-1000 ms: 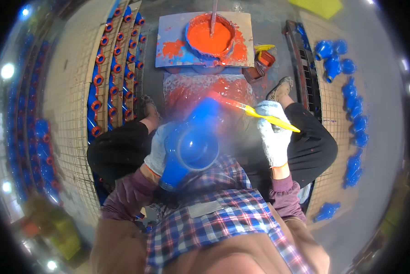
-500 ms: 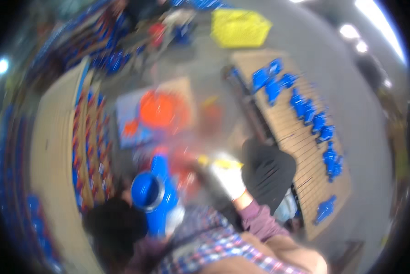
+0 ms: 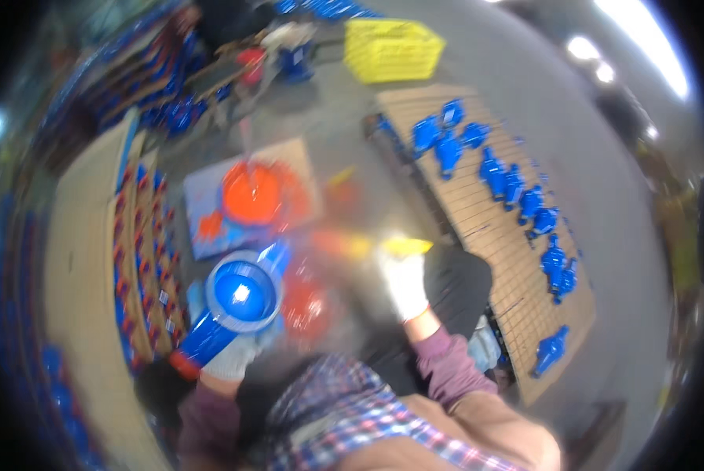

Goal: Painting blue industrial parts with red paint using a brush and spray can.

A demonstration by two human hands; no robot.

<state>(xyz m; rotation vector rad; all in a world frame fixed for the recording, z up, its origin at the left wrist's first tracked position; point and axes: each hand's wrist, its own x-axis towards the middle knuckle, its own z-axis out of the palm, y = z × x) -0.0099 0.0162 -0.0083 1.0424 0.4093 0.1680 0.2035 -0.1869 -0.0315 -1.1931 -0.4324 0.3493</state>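
Observation:
My left hand (image 3: 233,355), in a pale glove, is wrapped round the lower side of a blue valve body (image 3: 203,337). Its round flanged opening faces up toward me, and its lower-left end is red. My right hand (image 3: 403,286), in a white glove, grips a paintbrush (image 3: 407,247) whose yellow handle sticks out past the fingers. The brush's orange-red tip points left toward the valve body and is smeared by motion; whether it touches I cannot tell. Beyond my left hand stands a round pot of orange-red paint (image 3: 251,206) with a thin stick upright in it.
The pot sits on a paint-stained board (image 3: 299,161). At my right, a long rack (image 3: 517,294) bears several small blue valves (image 3: 513,187). At my left are stacked boards (image 3: 77,251) with rows of blue and red parts. A yellow basket (image 3: 391,51) stands at the far side.
The blue valve body has been turned in my left hand, so its opening sits farther up and its red end shows at lower left. My right hand still grips the paintbrush. The whole view shifted slightly.

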